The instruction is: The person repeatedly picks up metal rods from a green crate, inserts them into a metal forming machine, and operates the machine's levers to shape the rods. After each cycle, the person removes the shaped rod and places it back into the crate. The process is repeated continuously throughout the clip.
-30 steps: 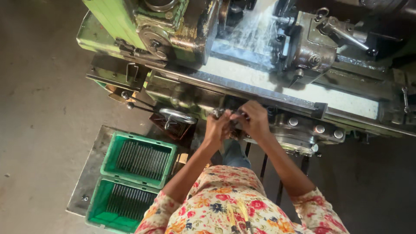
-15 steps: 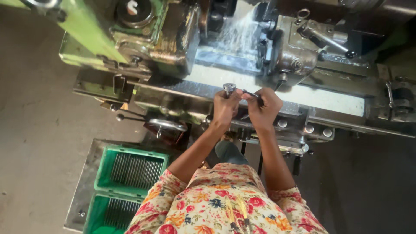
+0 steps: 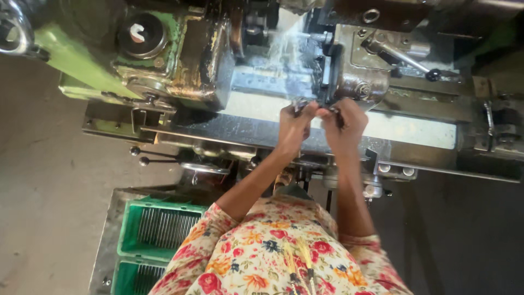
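Both hands have risen from the machine's front edge to its carriage, left hand (image 3: 293, 123) and right hand (image 3: 343, 121) now pinched together on a small dark metal part (image 3: 301, 104) at their fingertips, green crates (image 3: 158, 232) well below-left.

Short-sleeved floral top (image 3: 273, 257) in cream, red and yellow.

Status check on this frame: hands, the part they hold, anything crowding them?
Left hand and right hand both up at the lathe carriage, pinching a small dark metal part. Grip detail unclear. Coolant stream runs just above.
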